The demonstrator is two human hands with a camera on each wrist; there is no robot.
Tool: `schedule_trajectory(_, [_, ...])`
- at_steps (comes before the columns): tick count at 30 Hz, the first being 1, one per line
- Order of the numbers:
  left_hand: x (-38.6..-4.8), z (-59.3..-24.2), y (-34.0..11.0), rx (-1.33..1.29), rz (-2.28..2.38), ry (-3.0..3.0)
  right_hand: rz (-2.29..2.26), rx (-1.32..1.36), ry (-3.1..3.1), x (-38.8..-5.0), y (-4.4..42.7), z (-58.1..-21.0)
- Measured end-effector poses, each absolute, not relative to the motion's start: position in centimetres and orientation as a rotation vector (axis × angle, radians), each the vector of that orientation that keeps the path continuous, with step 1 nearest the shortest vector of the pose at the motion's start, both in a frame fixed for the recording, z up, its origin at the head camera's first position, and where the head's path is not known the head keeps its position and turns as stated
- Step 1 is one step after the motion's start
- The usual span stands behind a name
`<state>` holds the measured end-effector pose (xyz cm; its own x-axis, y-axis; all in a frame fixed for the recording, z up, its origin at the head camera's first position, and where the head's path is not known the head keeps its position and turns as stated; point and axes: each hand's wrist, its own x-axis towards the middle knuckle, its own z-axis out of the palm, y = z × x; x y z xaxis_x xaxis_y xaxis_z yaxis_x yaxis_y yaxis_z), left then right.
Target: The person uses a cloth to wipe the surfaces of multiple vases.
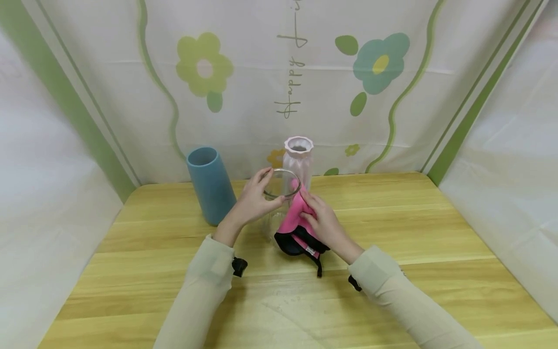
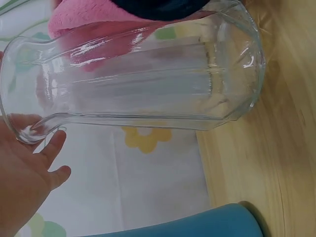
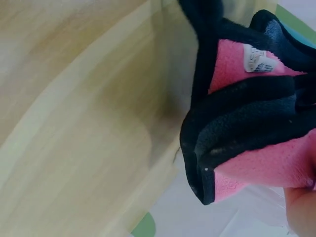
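Pink cloth (image 1: 294, 214) within the right grip (image 1: 323, 222)

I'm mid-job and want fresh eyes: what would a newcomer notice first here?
Most likely the bright pink cloth with black edging, held in the right hand at the right side of a clear glass vase. The left hand grips that vase's rim. Next might come the tall blue vase standing on the wooden table, left of the glass one.

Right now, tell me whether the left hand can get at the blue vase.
Probably yes: the blue vase stands beside the left hand with nothing visible between, though that hand must likely release the clear vase first.
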<state>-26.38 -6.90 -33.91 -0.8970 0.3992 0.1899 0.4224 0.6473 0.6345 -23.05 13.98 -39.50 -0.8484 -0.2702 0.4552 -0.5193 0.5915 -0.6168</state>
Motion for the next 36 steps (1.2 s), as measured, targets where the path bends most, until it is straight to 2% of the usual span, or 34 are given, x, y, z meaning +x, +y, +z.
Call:
schedule_trajectory(16, [-26.4, -34.0, -6.7, -0.697, -1.201, -2.779, 0.888, 0.628, -2.829, -23.4, 15.5, -42.2])
schedule_trajectory(28, [-26.3, -33.9, -6.8, -0.663, -1.242, -2.801, 1.067, 0.641, -2.583, -23.5, 14.8, -40.6])
schedule_trajectory(36, [-26.4, -33.9, -7.2, -0.746, -1.266, -2.815, 1.147, 0.625, -2.523, -23.2, 14.2, -39.6])
